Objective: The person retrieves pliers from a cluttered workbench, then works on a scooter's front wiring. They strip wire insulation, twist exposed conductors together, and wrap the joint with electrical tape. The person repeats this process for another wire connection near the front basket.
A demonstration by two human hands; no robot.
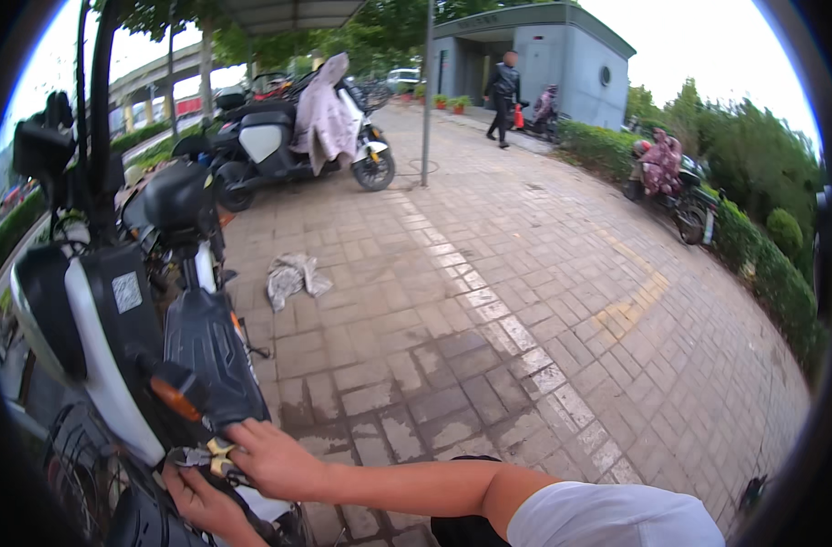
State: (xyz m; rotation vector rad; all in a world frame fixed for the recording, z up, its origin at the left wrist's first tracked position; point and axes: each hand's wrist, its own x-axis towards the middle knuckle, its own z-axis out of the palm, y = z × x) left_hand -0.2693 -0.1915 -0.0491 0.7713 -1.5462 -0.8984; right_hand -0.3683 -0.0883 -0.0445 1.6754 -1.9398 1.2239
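Observation:
My right hand (275,460) is closed on the pale yellow handles of metal pliers (197,457), low on the front of a white and black electric scooter (102,337). My left hand (206,506) is just below the pliers' jaws, fingers bent against the scooter by the front wheel (79,479); what it grips is hidden. An orange turn signal (173,394) sits just above my hands, beside the black footboard (211,351).
A parked scooter draped with pink cloth (325,123) stands behind, near a metal pole (425,146). A grey rag (293,278) lies on brick paving (525,255). A person in dark clothes (504,96) walks by a grey kiosk (580,77). Another scooter (685,214) stands by the hedge.

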